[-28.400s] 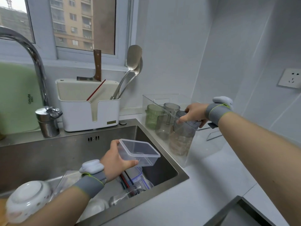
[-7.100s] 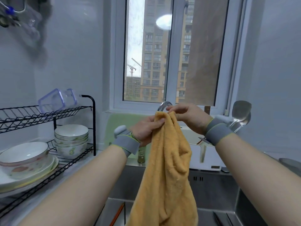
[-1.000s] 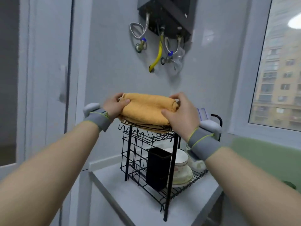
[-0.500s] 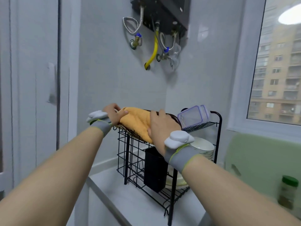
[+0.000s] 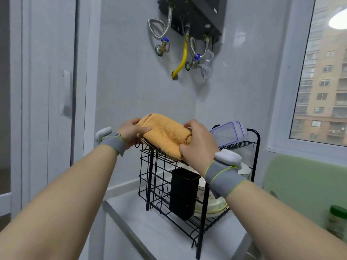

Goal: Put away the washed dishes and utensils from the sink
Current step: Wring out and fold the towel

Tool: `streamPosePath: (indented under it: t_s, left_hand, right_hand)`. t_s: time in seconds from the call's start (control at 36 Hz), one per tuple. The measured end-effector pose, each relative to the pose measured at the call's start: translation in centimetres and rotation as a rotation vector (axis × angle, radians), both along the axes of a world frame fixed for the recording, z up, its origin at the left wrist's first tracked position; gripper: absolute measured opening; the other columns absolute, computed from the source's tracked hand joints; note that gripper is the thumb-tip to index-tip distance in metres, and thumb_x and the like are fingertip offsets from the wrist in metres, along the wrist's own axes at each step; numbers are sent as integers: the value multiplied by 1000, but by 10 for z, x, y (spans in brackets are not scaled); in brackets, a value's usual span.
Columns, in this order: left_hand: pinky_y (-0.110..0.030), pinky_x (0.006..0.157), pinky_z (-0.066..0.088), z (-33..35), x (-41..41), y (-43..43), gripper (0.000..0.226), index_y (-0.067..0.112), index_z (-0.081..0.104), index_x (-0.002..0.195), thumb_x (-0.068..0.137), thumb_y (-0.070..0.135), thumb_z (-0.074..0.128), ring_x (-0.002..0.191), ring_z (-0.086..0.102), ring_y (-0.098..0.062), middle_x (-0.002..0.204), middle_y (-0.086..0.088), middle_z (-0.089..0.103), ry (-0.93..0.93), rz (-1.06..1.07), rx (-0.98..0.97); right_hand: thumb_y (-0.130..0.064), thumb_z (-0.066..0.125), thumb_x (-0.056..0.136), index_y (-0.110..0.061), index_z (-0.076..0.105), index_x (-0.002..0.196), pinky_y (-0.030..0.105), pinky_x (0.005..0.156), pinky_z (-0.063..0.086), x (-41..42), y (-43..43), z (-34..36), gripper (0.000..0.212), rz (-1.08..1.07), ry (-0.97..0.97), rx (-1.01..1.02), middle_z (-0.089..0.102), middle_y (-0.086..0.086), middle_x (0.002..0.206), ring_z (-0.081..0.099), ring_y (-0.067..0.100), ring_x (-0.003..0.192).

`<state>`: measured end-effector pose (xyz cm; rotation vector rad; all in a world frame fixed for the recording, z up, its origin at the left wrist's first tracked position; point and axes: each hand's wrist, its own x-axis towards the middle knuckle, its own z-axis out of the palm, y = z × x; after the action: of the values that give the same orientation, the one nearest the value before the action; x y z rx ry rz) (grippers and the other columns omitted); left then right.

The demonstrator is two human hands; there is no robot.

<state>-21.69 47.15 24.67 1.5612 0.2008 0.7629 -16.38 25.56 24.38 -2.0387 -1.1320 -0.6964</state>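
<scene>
You face pale grey walls (image 5: 131, 72) that meet in a corner; high near this corner hangs a dark water heater (image 5: 197, 12), with metal hoses and one yellow hose (image 5: 183, 57) under it; at your left is a white door (image 5: 52, 128) with a handle (image 5: 65, 92); at your right a white-framed window (image 5: 281, 91) shows a beige apartment building (image 5: 323, 91) and a lamp's reflection (image 5: 338, 21); below lies a white countertop (image 5: 159, 231).

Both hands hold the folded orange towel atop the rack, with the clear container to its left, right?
Wrong side: the head view shows the clear container to the right of the orange towel. The left hand and right hand do hold it atop the rack.
</scene>
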Motion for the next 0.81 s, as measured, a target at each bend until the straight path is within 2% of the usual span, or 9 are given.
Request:
streamPosePath:
  t_s: [0.08,0.14,0.25,0.33,0.47,0.58,0.64,0.72,0.81]
  left_hand:
    - [-24,51,57,8,6,0,32,11,49,114,86,0,59,72,56,-21,92,-6,55,-84,17,-48]
    - [-22,50,56,10,9,0,33,12,47,114,87,-2,59,69,56,-20,89,-4,55,-114,46,-63]
    - [-20,50,56,2,14,6,41,12,46,120,85,-5,60,73,57,-19,88,-5,57,-83,100,-39]
    - [-22,51,57,-12,13,13,38,8,48,117,85,-8,59,75,58,-23,88,-10,58,49,109,3]
    - [-27,64,58,-22,8,27,25,9,56,109,88,-4,55,76,60,-23,88,-12,61,173,31,-64]
    - [-23,53,58,-16,6,23,20,13,58,91,90,-4,48,69,55,-21,84,-10,56,179,33,-67]
    - [-21,52,56,-12,10,17,18,10,60,92,88,-3,48,71,54,-20,83,-8,55,194,150,42]
    - [-27,76,48,-6,15,7,24,7,64,107,86,8,53,90,58,-22,96,-8,62,224,503,458]
    - [-29,90,41,-2,16,-6,38,9,63,116,80,19,55,111,56,-29,116,-12,62,199,630,677]
  right_hand:
    - [-10,55,81,-21,47,119,31,82,40,1,2,6,40,13,13,93,51,2,119,54,25,103]
    - [-10,55,82,-21,45,120,30,78,39,2,3,7,40,17,-14,98,50,1,119,54,25,101]
    - [-10,51,86,-19,42,122,31,70,35,1,6,1,38,-25,-197,-32,44,3,119,55,29,95]
    - [-3,51,86,-16,42,123,30,68,35,1,12,-6,40,-44,-285,-150,42,6,117,52,29,96]
    - [-15,50,87,-14,41,123,31,71,33,-2,14,-11,36,-13,-200,-201,45,9,119,52,32,101]
    - [-14,52,84,-16,40,119,34,78,41,0,11,-10,37,-25,-70,-141,52,9,112,55,31,100]
    - [-19,56,84,-16,40,121,34,80,41,1,11,-9,40,-9,-31,-129,54,8,114,54,30,101]
    - [-27,62,83,-15,40,125,33,84,41,1,6,-10,49,9,20,-107,51,8,120,52,27,108]
    - [-32,62,82,-15,40,126,34,86,43,1,2,-12,52,7,20,-116,53,6,121,53,26,110]
